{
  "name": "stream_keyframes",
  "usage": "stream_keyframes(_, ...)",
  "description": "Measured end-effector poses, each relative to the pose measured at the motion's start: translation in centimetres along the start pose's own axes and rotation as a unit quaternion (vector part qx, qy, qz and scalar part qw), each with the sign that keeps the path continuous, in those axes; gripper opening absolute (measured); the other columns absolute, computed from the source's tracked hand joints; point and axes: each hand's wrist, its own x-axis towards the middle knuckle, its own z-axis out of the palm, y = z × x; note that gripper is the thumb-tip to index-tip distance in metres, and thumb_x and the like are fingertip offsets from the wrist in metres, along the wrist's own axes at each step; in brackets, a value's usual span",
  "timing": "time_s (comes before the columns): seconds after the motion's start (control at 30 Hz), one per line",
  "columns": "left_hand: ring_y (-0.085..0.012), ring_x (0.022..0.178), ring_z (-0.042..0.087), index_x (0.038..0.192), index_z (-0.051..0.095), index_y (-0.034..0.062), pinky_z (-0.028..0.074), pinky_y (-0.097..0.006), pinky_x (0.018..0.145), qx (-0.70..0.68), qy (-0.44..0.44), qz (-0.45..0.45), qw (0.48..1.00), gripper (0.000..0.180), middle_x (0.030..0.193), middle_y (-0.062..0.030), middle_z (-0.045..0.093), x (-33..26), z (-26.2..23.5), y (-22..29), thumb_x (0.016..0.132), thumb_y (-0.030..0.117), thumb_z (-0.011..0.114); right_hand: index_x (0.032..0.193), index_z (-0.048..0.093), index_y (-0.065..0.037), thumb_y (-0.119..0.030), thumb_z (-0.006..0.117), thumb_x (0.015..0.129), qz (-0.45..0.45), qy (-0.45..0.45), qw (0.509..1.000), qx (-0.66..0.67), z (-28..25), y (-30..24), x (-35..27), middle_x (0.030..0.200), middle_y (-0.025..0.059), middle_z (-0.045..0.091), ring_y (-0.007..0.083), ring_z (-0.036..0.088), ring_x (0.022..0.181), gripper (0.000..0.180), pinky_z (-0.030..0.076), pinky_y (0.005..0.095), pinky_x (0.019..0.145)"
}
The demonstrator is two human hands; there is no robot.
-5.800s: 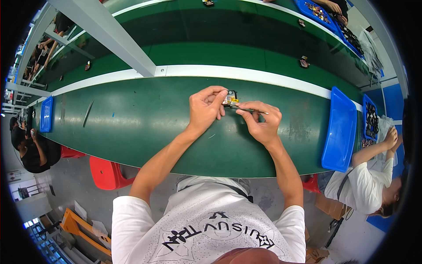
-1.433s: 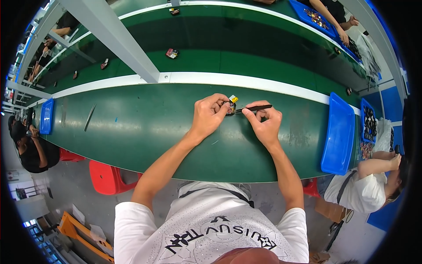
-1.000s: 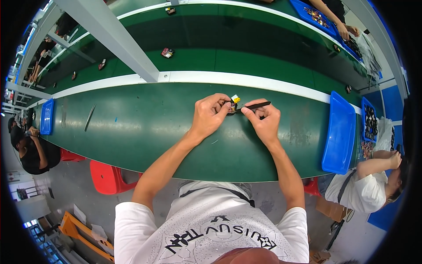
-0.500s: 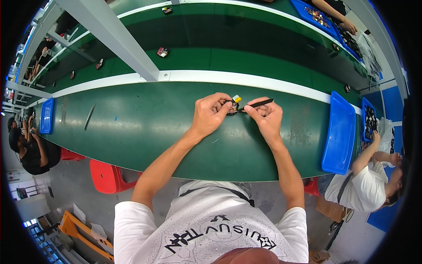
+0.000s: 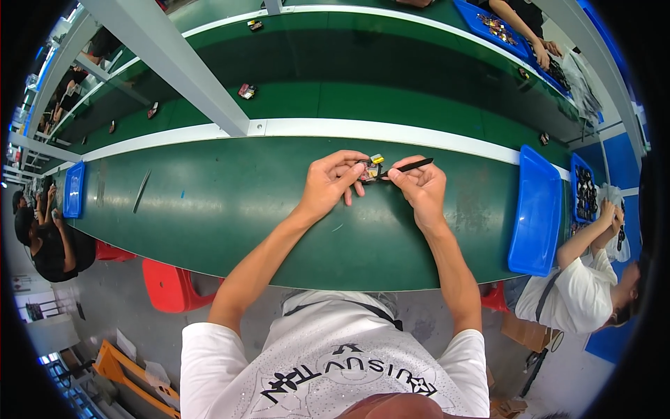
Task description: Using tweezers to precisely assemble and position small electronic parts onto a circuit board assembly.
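Note:
My left hand (image 5: 328, 183) is closed on the edge of a small electronic assembly (image 5: 370, 172) with a reddish board, black edges and a yellow-and-silver piece (image 5: 377, 159) at its far side. Thumb and forefinger pinch it while the lower fingers extend beneath. My right hand (image 5: 421, 187) pinches a slim black tool (image 5: 417, 165), tweezers-like in shape. Its wider end points up to the right, and its tip reaches the right side of the assembly. Whether the tip touches a part is too small to tell. Both hands are over the green workbench (image 5: 279, 237).
A blue tray (image 5: 537, 216) stands at the bench's right end, another blue tray (image 5: 73, 190) at the far left. Thin metal tweezers (image 5: 142, 190) lie on the left. Beyond a white rail, a green belt (image 5: 300, 98) carries small assemblies (image 5: 247, 91). Co-workers sit at both sides.
My left hand has turned slightly and its lower fingers have spread, showing more of the assembly. Pieces on the belt have shifted left. The co-worker at right has raised both hands.

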Motion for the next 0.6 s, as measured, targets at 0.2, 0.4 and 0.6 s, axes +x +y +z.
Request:
stream_keyframes(0.2,-0.0187,0.067,0.071,0.124,0.063,-0.007,0.054,-0.025,0.046,-0.023,-0.014,-0.017,1.0,0.028,0.095,-0.015,0.07,0.1,0.1,0.3,0.103,0.011,0.059,0.102,0.065,0.006,0.006,0.073,0.089,-0.021,0.002,1.0,-0.002,0.1,0.4,-0.3,0.093,0.0129,0.072,0.0182,0.074,0.089,0.015,0.058,0.0254,0.078)
stream_keyframes(0.4,-0.0189,0.066,0.071,0.123,0.063,-0.0076,0.054,-0.025,0.045,-0.034,-0.016,-0.014,0.999,0.029,0.096,-0.0154,0.07,0.2,0.0,0.0,0.104,0.013,0.058,0.097,0.068,0.004,0.005,0.076,0.088,-0.13,0.008,0.991,-0.042,0.3,1.4,-0.2,0.08,0.0028,0.069,0.0017,0.056,0.062,0.013,0.041,0.0177,0.055)
stream_keyframes(0.6,-0.0204,0.066,0.072,0.122,0.064,-0.009,0.056,-0.026,0.046,-0.04,-0.017,-0.016,0.999,0.03,0.098,-0.0172,0.071,0.2,0.0,0.0,0.104,0.014,0.059,0.091,0.072,0.002,0.004,0.08,0.084,-0.203,0.026,0.97,-0.132,0.6,1.6,-0.5,0.074,-0.0021,0.066,-0.0018,0.041,0.052,0.011,0.028,0.0181,0.047)
